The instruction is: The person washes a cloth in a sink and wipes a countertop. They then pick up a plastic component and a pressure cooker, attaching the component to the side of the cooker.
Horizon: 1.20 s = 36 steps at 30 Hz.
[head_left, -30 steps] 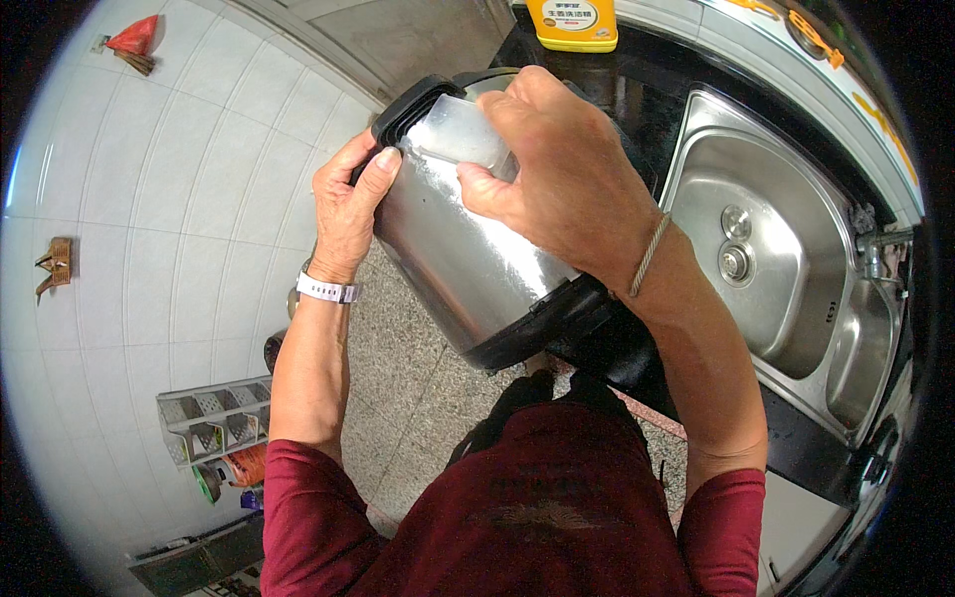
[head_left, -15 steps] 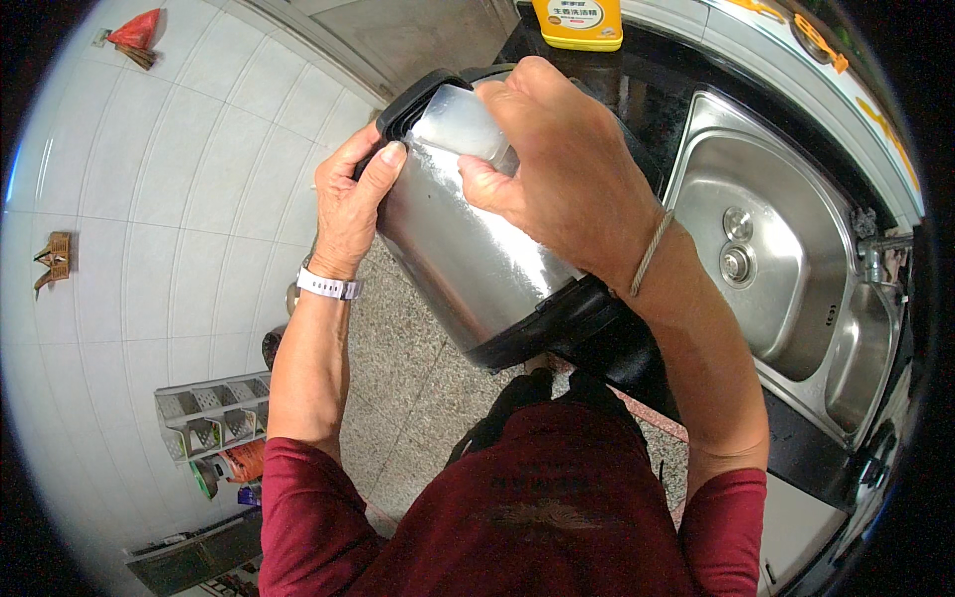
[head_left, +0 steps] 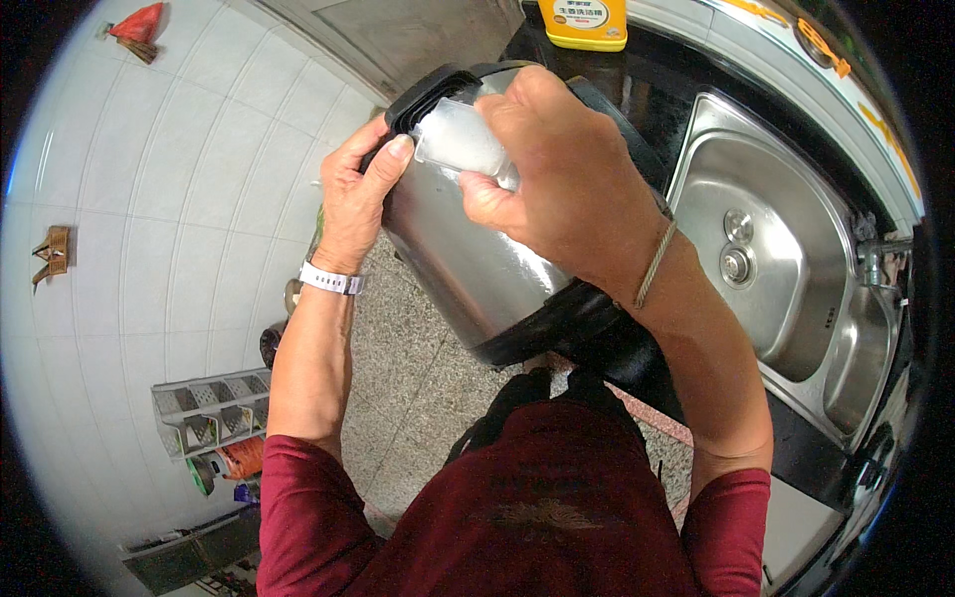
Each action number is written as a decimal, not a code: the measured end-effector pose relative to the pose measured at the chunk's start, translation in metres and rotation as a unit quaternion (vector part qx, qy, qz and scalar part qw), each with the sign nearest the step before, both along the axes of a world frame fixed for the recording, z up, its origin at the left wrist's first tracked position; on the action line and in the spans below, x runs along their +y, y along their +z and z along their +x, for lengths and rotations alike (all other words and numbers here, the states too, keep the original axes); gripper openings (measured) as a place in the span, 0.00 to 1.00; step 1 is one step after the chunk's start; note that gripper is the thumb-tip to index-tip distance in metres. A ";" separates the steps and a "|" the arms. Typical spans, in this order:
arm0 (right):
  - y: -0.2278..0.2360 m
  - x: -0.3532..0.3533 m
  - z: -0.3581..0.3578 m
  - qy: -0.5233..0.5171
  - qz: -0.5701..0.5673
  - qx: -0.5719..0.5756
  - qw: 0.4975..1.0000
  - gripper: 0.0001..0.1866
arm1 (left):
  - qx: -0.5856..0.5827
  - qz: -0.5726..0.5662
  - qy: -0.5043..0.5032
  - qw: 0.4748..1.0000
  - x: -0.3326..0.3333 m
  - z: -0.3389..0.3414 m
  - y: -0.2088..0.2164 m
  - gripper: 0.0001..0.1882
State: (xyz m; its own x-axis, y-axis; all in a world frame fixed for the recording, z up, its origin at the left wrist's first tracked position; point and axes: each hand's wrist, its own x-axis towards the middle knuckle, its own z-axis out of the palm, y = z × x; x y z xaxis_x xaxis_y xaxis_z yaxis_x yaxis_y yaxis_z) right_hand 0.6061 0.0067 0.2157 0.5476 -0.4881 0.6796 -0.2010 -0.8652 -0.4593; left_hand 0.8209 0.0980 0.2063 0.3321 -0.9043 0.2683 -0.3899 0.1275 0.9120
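Note:
A steel-bodied cooker (head_left: 463, 249) with a black rim and black base lies tilted in front of me. It looks like an electric pressure cooker. My left hand (head_left: 353, 194) is closed on the black rim at its upper left, thumb on the steel side. Against that side, just below the rim, my right hand (head_left: 572, 184) pinches a small translucent plastic cup (head_left: 456, 141) between thumb and fingers. The back of my right hand covers part of the cup. The cooker's mouth faces away and its inside is hidden.
To the right a steel double-bowl sink (head_left: 776, 259) is set in a black countertop (head_left: 796, 423). A yellow bottle (head_left: 587, 28) stands at the back. White tiled wall (head_left: 149, 279) and a grey rack (head_left: 211, 408) are at left, speckled floor (head_left: 388, 398) below.
The plastic cup has shifted slightly down and away from the black rim, and more of its clear edge shows. My left hand keeps its hold on the rim.

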 end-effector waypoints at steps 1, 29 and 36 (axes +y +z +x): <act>0.000 0.002 0.002 -0.001 0.010 -0.002 1.000 0.21 | 0.011 -0.002 -0.004 1.000 0.000 0.000 0.000 0.20; -0.001 -0.009 -0.002 -0.020 -0.028 0.014 0.999 0.21 | -0.024 0.011 0.001 1.000 -0.002 -0.001 0.000 0.20; 0.003 -0.004 -0.001 -0.027 -0.026 0.016 0.999 0.22 | -0.015 0.010 0.004 1.000 -0.003 -0.005 0.003 0.20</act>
